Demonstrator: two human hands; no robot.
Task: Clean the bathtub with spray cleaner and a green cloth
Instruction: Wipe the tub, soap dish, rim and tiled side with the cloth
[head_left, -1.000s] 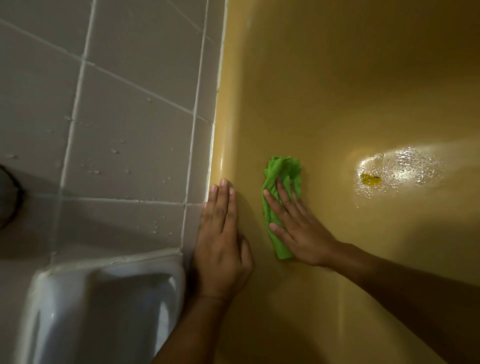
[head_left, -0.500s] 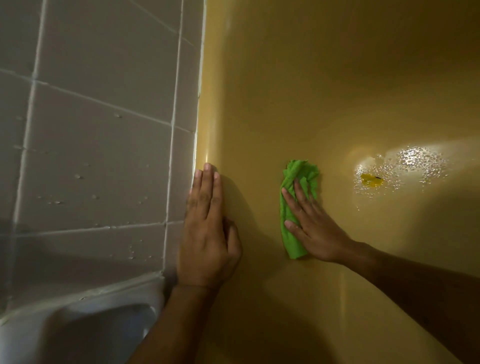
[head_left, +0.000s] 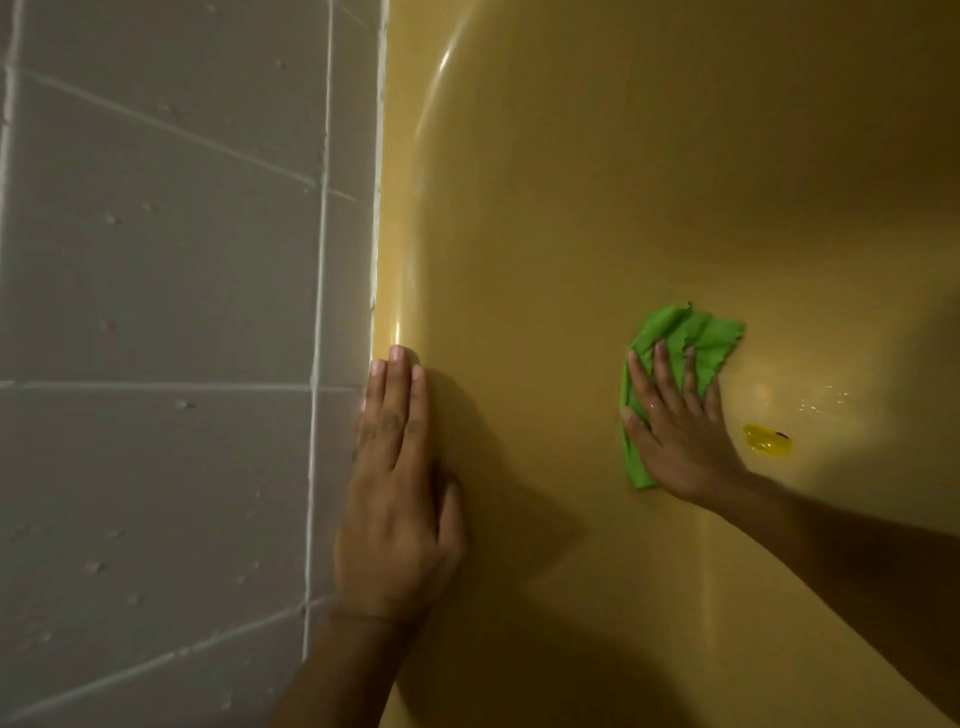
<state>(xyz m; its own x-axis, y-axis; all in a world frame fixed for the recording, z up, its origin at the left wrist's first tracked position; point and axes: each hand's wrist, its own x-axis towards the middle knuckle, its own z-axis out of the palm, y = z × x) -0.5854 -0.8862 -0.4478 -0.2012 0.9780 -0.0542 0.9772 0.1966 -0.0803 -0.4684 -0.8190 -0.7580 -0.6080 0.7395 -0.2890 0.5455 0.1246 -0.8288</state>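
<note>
Green, crumpled microfibre cloth (head_left: 675, 335) lies flat against the inner wall of the mustard-yellow glossy bathtub (head_left: 571, 208), to the right of centre in the head view.

Cloth axis: its long axis runs from lower left to upper right. The narrow end is low, by the heel of your right hand (head_left: 680, 447). The broad, ruffled end points up and to the right.

Right hand: your palm is down on the cloth, with the fingers (head_left: 661, 364) straight and slightly spread, pressing rather than pinching. The cloth is under the fingers. It shows past the fingertips at the top and along the thumb side as a strip on the left.

Left hand (head_left: 397, 499): it rests flat on the tub's rounded rim, fingers (head_left: 399, 374) straight and pressed together, thumb tucked along the side. It touches the white grout seam where the rim meets the grey square wall tiles (head_left: 156, 260), and it is well apart from the cloth.

Just right of your right hand, and apart from the cloth, are a small bright-yellow glossy blob (head_left: 768, 440) and a scatter of fine water droplets (head_left: 823, 402).
</note>
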